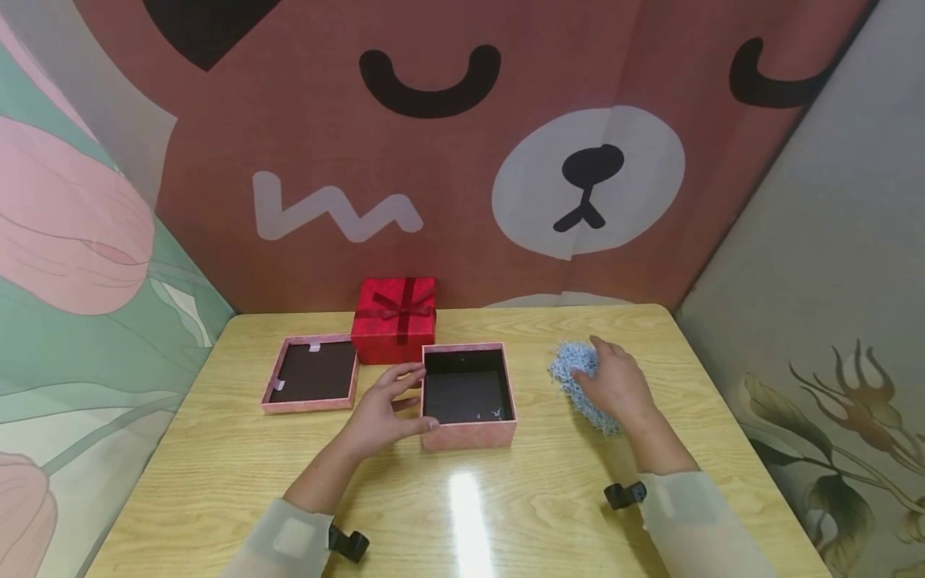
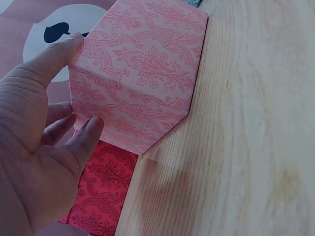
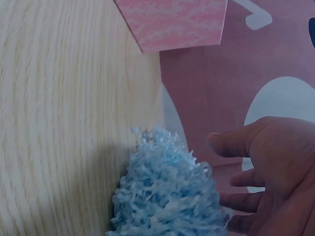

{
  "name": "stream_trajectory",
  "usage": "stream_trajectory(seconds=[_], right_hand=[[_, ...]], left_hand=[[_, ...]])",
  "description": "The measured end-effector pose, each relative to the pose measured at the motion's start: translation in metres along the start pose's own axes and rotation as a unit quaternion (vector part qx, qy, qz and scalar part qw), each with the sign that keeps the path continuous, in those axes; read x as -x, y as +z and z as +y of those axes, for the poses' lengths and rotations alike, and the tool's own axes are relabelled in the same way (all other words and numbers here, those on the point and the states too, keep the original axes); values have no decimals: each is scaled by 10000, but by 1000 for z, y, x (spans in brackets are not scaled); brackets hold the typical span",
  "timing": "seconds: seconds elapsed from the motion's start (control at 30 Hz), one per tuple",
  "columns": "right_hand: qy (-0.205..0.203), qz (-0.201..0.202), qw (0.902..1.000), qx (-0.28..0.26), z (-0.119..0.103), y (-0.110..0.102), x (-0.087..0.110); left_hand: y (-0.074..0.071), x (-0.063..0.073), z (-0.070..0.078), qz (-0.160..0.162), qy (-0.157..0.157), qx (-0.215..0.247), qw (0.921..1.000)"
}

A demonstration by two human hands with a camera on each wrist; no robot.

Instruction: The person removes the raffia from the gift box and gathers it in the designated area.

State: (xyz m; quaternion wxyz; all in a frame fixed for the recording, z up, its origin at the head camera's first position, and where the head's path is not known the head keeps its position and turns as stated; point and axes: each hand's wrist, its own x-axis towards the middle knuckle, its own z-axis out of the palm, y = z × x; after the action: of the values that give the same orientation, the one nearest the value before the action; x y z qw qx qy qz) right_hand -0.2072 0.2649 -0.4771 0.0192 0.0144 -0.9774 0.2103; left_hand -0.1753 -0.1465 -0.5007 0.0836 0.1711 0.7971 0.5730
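A pink patterned box point(image 1: 470, 436) with a dark inside stands uncovered on the table; a few pale scraps lie on its floor. My left hand point(image 1: 383, 409) is at its left side, thumb by the front rim and fingers loosely spread near the left wall. In the left wrist view, the fingertips are right at the pink wall point(image 2: 147, 69). Over to the right lies a heap of pale blue shredded paper point(image 1: 576, 359). My right hand point(image 1: 617, 385) reaches over its right side, with thumb and fingers apart. The right wrist view has the fingers extended alongside the shredded paper point(image 3: 167, 196).
Left of the box, a pink-rimmed lid point(image 1: 311, 405) lies with its dark inside up. Behind stands a red gift box point(image 1: 393, 341) with a dark ribbon bow. The wooden table point(image 1: 217, 482) backs onto a wall with a bear picture point(image 1: 448, 265).
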Motion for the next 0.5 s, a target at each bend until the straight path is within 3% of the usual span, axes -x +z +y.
stream_trajectory(seconds=[0.5], right_hand=[[-627,301,9938,-871,-33,2,15]], left_hand=[[0,0,-1,1,43,-17,10000]])
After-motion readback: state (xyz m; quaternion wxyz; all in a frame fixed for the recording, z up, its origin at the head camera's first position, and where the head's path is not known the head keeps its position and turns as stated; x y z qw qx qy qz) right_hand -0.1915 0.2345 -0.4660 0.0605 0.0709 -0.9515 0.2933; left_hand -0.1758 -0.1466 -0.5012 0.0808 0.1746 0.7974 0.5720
